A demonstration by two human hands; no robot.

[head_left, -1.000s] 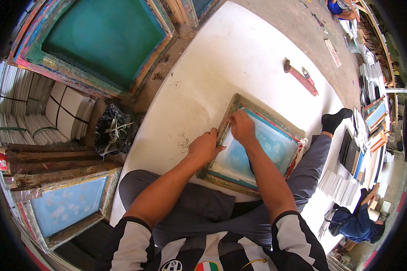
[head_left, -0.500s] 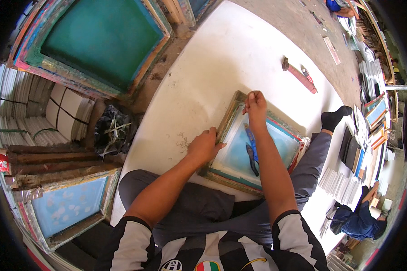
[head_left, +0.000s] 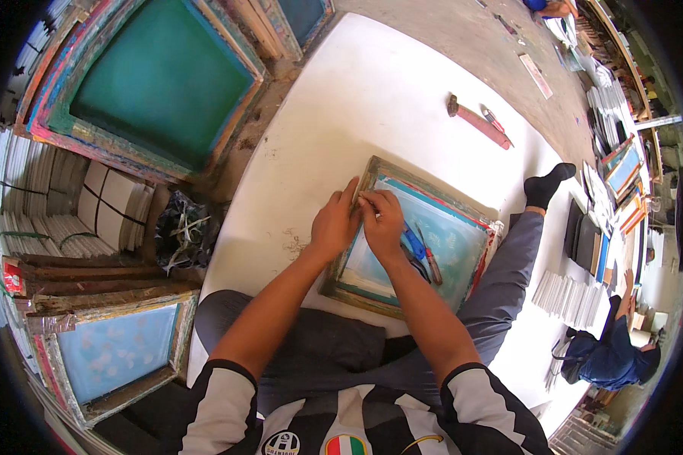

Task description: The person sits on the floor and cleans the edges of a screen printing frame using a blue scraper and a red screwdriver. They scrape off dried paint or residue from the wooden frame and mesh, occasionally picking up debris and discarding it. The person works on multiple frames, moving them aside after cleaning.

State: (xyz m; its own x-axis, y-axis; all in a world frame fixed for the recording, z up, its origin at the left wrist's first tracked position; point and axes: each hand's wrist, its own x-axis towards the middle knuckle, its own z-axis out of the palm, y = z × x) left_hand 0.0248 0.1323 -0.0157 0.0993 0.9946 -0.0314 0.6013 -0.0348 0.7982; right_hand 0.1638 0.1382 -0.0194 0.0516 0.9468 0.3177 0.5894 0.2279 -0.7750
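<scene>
A wooden-framed printing screen (head_left: pixel 455 191) with pale blue mesh lies tilted before me on a white surface, between my legs. My left hand (head_left: pixel 334 227) grips its left rail, index finger stretched along the wood. Close beside it, my right hand (head_left: pixel 383 221) is closed in a pinch at the same rail, palm turned down; whatever is between the fingertips is too small to make out. On the mesh lie blue-handled pliers (head_left: pixel 412 241) and, against them, a screwdriver-like tool with a red handle (head_left: pixel 432 267). My right forearm partly covers the pliers.
A hammer-like tool with a reddish wrapped handle (head_left: pixel 482 127) and a red cutter (head_left: pixel 492 117) lie farther out. Larger screens (head_left: pixel 239 144) lean at left, above stacked white sheets (head_left: pixel 114 199) and a black plastic bag (head_left: pixel 182 231). Another person (head_left: pixel 613 356) sits at right.
My right hand has come down and left from the screen's top corner to beside my left hand. My left index finger now points up along the rail. The red-handled tool has come into view.
</scene>
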